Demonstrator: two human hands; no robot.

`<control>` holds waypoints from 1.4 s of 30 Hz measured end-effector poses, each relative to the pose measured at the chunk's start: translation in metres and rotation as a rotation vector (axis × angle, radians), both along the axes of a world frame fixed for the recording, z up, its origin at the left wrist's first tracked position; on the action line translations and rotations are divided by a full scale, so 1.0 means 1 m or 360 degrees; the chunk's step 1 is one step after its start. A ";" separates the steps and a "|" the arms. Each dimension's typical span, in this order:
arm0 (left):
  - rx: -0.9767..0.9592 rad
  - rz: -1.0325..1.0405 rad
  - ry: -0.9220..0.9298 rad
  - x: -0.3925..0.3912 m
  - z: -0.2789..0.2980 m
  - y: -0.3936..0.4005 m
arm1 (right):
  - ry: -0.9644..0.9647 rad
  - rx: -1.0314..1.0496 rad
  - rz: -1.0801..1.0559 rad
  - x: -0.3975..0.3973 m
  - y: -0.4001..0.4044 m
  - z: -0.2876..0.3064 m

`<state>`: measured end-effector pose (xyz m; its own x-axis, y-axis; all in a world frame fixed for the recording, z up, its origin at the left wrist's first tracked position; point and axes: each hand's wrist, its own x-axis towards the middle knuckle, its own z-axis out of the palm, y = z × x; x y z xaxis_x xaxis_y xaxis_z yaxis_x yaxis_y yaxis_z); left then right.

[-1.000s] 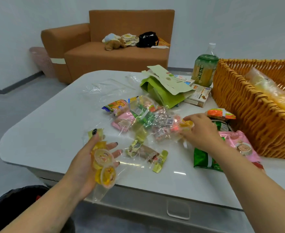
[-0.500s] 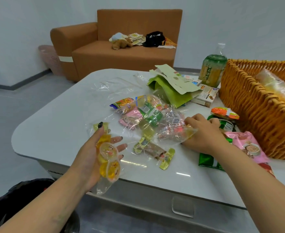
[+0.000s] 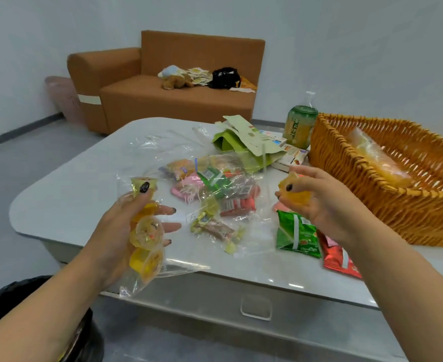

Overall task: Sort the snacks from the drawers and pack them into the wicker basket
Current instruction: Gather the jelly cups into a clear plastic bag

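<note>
My left hand (image 3: 121, 231) holds a clear plastic bag (image 3: 147, 246) with several yellow jelly cups inside, thumb pressed on the top one. My right hand (image 3: 327, 202) is raised above the table and pinches one orange jelly cup (image 3: 297, 194). Between the hands lies a clear bag of mixed wrapped snacks (image 3: 223, 189). A green packet (image 3: 297, 233) and a red packet (image 3: 339, 257) lie under my right wrist. The wicker basket (image 3: 366, 184) stands at the right with a clear-wrapped bread (image 3: 377, 158) inside.
A green bottle (image 3: 298, 124), a torn green carton (image 3: 241, 142) and a small snack box (image 3: 292, 158) sit at the table's far side. A drawer handle (image 3: 255, 308) shows in the table front. A black bin (image 3: 32, 309) is at lower left, a sofa behind.
My right hand left the snack pile and rose toward the basket side with an orange jelly cup in its fingers. My left hand kept its bag of jelly cups.
</note>
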<state>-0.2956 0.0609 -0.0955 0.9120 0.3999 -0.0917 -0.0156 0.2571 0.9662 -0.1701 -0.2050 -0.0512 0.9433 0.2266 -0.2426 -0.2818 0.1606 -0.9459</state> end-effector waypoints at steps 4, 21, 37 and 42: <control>-0.0056 -0.0011 -0.0040 -0.023 0.006 -0.009 | 0.0399 0.0516 0.0016 -0.042 -0.016 0.016; -0.0158 -0.0358 -0.0070 -0.018 0.000 -0.069 | -0.0742 -0.1116 0.0719 -0.082 -0.058 0.064; -0.0387 -0.0581 0.0149 0.004 -0.028 -0.085 | -0.0510 -0.1138 0.1597 -0.063 0.008 0.004; -0.0671 -0.0720 0.0075 -0.002 -0.029 -0.089 | -0.0563 -0.1060 0.1425 -0.061 0.009 0.019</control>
<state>-0.2979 -0.0277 -0.1246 0.9738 -0.1046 -0.2020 0.2243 0.5883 0.7769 -0.2314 -0.1957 -0.0327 0.5500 0.7716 -0.3195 0.2529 -0.5185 -0.8168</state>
